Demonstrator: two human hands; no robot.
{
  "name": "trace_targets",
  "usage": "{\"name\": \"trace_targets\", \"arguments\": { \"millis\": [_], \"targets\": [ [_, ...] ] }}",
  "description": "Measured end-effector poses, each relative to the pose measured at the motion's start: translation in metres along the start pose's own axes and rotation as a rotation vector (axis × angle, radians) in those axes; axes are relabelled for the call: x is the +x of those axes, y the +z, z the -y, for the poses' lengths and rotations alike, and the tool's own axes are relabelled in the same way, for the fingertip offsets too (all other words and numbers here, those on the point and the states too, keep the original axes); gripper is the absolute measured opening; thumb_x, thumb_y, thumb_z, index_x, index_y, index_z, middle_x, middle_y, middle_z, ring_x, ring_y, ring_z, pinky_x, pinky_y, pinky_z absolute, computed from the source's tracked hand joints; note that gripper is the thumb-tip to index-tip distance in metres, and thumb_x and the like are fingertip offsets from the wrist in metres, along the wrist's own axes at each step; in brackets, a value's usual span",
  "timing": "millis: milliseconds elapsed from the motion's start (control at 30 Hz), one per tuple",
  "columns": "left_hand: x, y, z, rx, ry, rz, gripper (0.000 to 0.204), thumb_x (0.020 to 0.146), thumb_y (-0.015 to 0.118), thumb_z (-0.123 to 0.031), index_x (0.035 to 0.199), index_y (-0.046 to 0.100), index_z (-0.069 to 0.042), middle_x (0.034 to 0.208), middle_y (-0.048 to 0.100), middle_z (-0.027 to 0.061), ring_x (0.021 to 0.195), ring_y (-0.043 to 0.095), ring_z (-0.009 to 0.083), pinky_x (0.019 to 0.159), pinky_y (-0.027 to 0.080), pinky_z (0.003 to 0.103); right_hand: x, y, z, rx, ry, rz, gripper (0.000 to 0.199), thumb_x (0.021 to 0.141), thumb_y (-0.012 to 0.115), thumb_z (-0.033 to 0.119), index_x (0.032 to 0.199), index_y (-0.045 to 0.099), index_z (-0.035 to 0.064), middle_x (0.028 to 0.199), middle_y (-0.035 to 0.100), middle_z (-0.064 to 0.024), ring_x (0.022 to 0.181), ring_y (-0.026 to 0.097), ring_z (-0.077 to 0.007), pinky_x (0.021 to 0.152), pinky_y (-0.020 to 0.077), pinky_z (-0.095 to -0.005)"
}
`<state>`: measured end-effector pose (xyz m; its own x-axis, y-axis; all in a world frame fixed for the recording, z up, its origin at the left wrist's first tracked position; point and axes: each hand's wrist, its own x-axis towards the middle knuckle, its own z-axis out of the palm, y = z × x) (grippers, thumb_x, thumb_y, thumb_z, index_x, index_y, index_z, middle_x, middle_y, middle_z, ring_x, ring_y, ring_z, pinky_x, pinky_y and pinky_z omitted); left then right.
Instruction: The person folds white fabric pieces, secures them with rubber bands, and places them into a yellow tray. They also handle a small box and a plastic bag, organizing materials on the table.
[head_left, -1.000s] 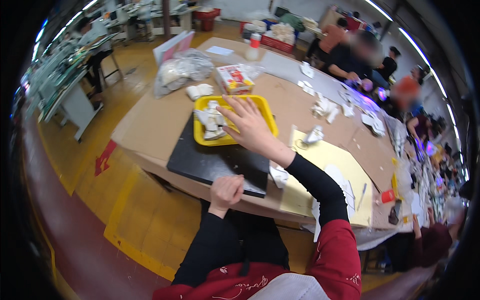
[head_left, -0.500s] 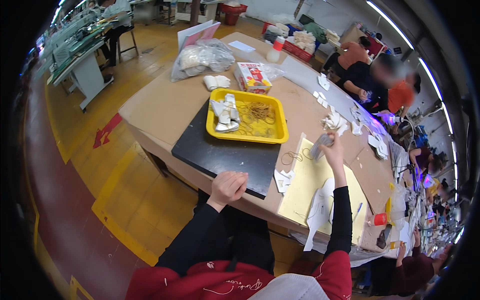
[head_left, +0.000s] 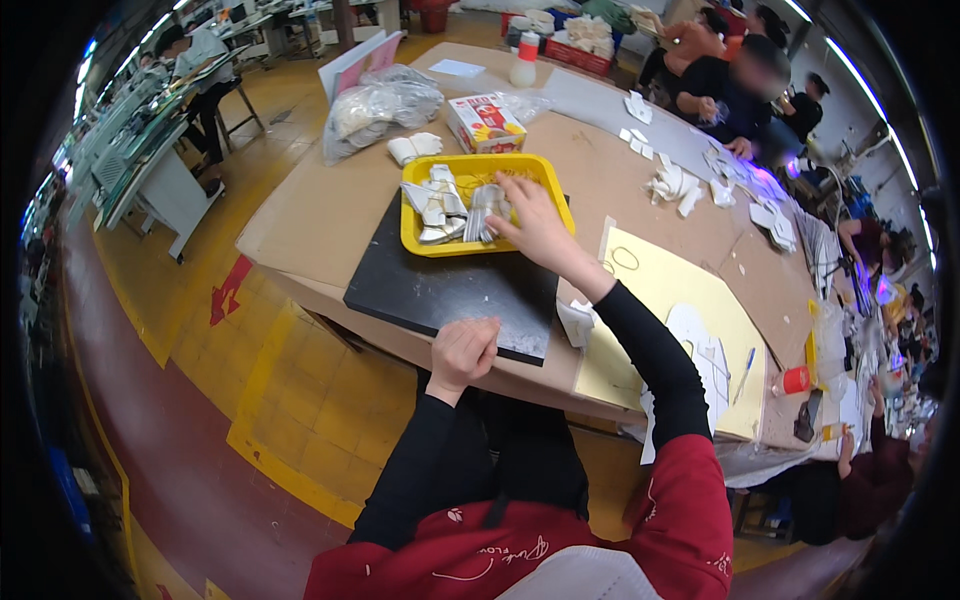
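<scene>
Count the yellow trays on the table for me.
1. The single yellow tray sits on the black mat in front of the person, with the right hand reaching into it. Clutter at the table's far end could hide another.

I look down from my head, on the left side, through a wide fisheye. My table (head_left: 330,215) sits near below, my forearms entering from the lower edge; edges bend toward the rim.

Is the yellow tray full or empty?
Partly full. The yellow rectangular plastic tray holds a pile of silvery-white pieces on its left side, and the right hand reaches in; bare yellow floor shows elsewhere.
</scene>
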<state>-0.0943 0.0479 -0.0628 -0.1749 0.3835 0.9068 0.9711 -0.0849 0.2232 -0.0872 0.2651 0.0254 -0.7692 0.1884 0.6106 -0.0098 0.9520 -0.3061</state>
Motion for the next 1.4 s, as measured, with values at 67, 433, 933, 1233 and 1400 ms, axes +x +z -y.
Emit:
{"name": "trace_targets", "arguments": {
  "millis": [67, 433, 933, 1233, 1400],
  "targets": [
    [-0.002, -0.001, 0.000, 0.010, -0.005, 0.003, 0.021, 0.074, 0.064, -0.002, 0.095, 0.067, -0.006, 0.088, 0.070, 0.0047, 0.079, 0.068, 0.0204, 0.067, 0.052, 0.032, -0.005, -0.043, 0.019, 0.008, -0.011, -0.064, 0.055, 0.088, 0.068, 0.025, 0.136, 0.048, 0.0082, 0.120, 0.059, -0.0204, 0.112, 0.058, -0.0353, 0.096, 0.0455, -0.0411],
    [0.002, 0.004, -0.006, -0.003, -0.023, 0.005, 0.018, 0.077, 0.064, -0.001, 0.094, 0.067, -0.004, 0.089, 0.070, 0.0068, 0.081, 0.068, 0.0246, 0.072, 0.053, 0.036, -0.149, -0.113, 0.011, 0.360, 0.524, 0.412, 0.046, 0.083, 0.073, 0.011, 0.127, 0.057, 0.0085, 0.097, 0.066, -0.0092, 0.075, 0.063, -0.0162, 0.070, 0.0510, -0.0270],
    [0.009, -0.014, -0.026, 0.020, -0.206, 0.256, 0.019, 0.076, 0.074, -0.009, 0.093, 0.066, -0.006, 0.106, 0.068, 0.0074, 0.102, 0.062, 0.0276, 0.090, 0.044, 0.039, -0.350, -0.258, -0.068, -0.692, 0.913, -0.247, 0.050, 0.086, 0.066, 0.015, 0.130, 0.051, -0.0041, 0.124, 0.054, -0.0263, 0.115, 0.051, -0.0399, 0.101, 0.0402, -0.0448],
    [0.048, -0.005, -0.064, 0.006, -0.382, 0.301, 0.012, 0.078, 0.071, -0.005, 0.089, 0.066, -0.005, 0.089, 0.066, 0.0092, 0.086, 0.063, 0.0271, 0.080, 0.045, 0.036, -0.373, -0.265, -0.073, -0.760, 0.875, -0.394, 0.025, 0.098, 0.050, 0.011, 0.115, 0.058, -0.0056, 0.104, 0.055, -0.0236, 0.098, 0.054, -0.0392, 0.086, 0.0432, -0.0439],
    [0.095, 0.050, -0.075, -0.266, -0.269, 0.510, 0.013, 0.081, 0.066, 0.000, 0.093, 0.067, -0.001, 0.096, 0.065, 0.0097, 0.091, 0.061, 0.0295, 0.082, 0.047, 0.038, -0.360, -0.265, -0.066, -0.783, 0.782, -0.517, 0.028, 0.099, 0.049, 0.012, 0.122, 0.058, 0.0001, 0.100, 0.056, -0.0201, 0.096, 0.054, -0.0369, 0.086, 0.0422, -0.0441]
  ]
}}
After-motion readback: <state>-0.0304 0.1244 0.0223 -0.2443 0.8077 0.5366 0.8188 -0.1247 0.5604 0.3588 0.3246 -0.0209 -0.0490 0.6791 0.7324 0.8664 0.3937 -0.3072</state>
